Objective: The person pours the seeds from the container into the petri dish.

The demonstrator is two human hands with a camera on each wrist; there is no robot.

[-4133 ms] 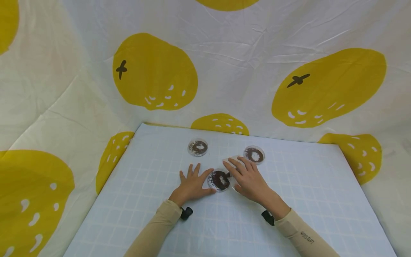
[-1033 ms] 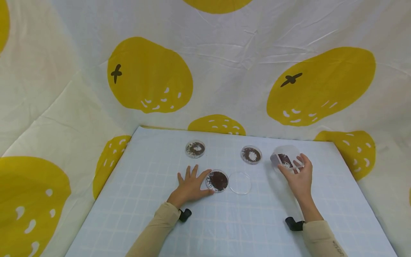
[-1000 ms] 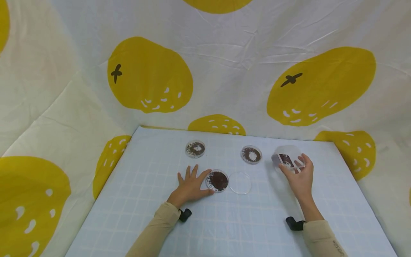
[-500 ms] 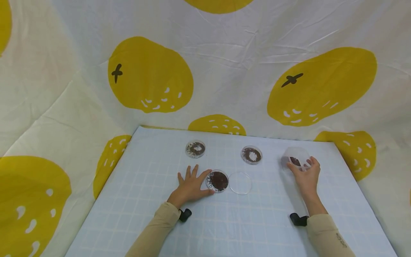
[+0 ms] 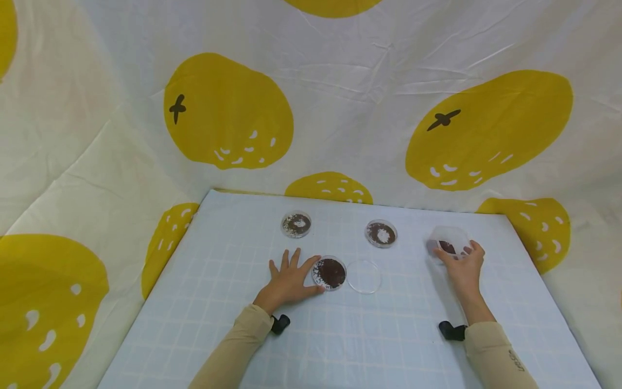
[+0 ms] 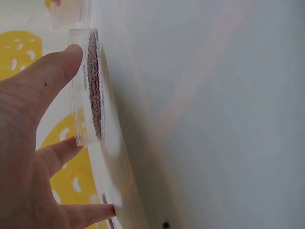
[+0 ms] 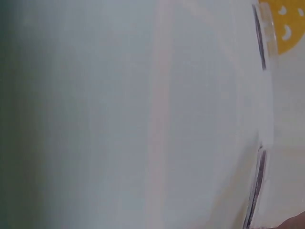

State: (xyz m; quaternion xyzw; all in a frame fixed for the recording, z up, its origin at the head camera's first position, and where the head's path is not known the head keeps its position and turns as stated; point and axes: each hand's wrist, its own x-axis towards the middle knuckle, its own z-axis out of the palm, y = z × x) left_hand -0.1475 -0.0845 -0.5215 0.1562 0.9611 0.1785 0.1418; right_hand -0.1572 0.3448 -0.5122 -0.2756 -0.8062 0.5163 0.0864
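Observation:
My left hand (image 5: 290, 281) rests on the table around a clear petri dish (image 5: 330, 273), thumb on one side and index finger on the other, other fingers spread. Dark brown grains fill the dish's middle, with white specks along its left rim. The left wrist view shows the thumb against the wall of the same dish (image 6: 86, 95). Directly right of it lies a clear round lid (image 5: 364, 277). Farther right, my right hand (image 5: 464, 267) grips a clear plastic box (image 5: 444, 240) with dark grains inside; whether it touches the table is unclear.
Two more petri dishes (image 5: 296, 223) (image 5: 381, 233) with dark grains and pale middles stand toward the back of the table. A pale grid-patterned cloth (image 5: 340, 346) covers the table. A white curtain with yellow fruit prints (image 5: 230, 111) hangs behind.
My right hand has gone from over the near dish to the right with the box, then stopped. The near dish's pale middle is now covered with dark grains. My left hand has stayed put.

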